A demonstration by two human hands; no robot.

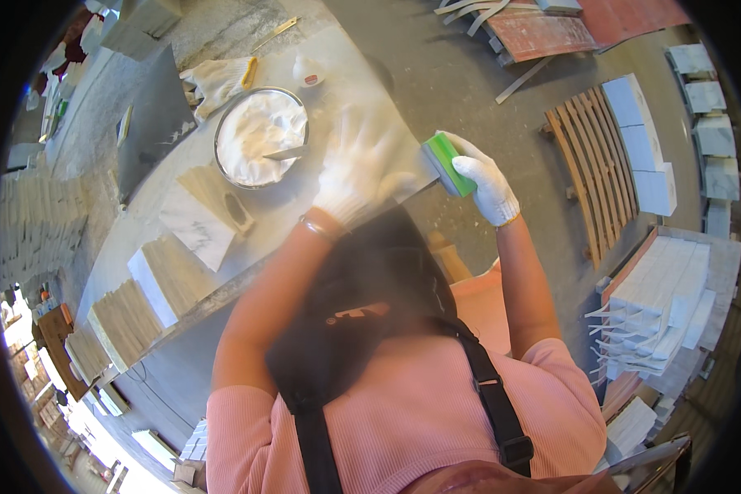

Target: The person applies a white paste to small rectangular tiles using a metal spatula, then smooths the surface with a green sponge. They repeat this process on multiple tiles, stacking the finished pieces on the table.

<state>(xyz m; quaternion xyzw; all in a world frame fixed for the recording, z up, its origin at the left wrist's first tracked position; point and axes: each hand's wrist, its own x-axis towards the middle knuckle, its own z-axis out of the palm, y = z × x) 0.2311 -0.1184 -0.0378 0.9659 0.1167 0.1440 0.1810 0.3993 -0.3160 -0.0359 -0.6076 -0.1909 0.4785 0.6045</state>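
Both my hands wear white knit gloves. My left hand (356, 169) is smeared by motion over the pale stone worktable (337, 58), its fingers apart with nothing in them. Past the table's right edge, my right hand (494, 191) grips a block-shaped sanding pad (450, 163), green with a grey layer on its left side. A round tub of white paste (259, 132) stands left of my left hand, with a putty knife (285, 154) lying in it. Close behind the tub are a small white bottle (308, 72) and a spare glove with yellow trim (222, 81).
Marble tiles (198, 226) lean in rows along the table's near left edge. A dark panel (152, 123) stands behind them. On the floor to the right are a wooden pallet (593, 169), white boxes (646, 148) and a strapped stack of white slabs (659, 292).
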